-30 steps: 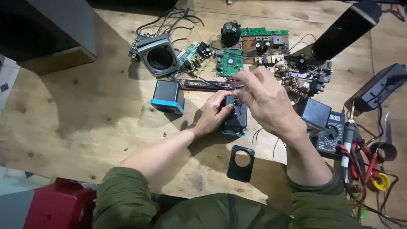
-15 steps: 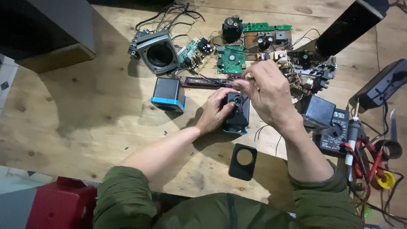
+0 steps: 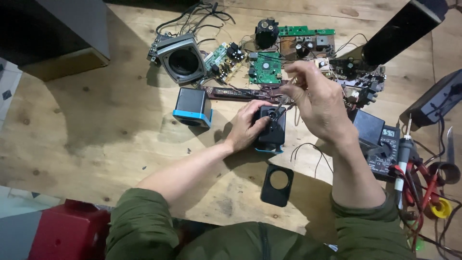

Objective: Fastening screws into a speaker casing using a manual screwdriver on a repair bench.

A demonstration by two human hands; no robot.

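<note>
While the left hand (image 3: 245, 126) wraps around a small black speaker (image 3: 270, 129) standing on the wooden table (image 3: 96, 120), the right hand (image 3: 315, 98) hovers just above it, fingers pinched on a thin tool (image 3: 284, 98) whose tip points down at the speaker's top. That speaker sits near the middle of the table, with a blue edge showing at its base. Two more speaker units are about: a grey cube with a blue base (image 3: 192, 107) just to the left, and a larger open grey one (image 3: 183, 60) behind that. One black panel with a round hole (image 3: 277, 185) lies flat in front, apart from the speaker. Behind the hands lie at least three green circuit boards (image 3: 267, 68) (the tangle of wires makes an exact count hard). On the right side sit one multimeter (image 3: 385, 150) and one soldering iron (image 3: 403, 154), close together.
</note>
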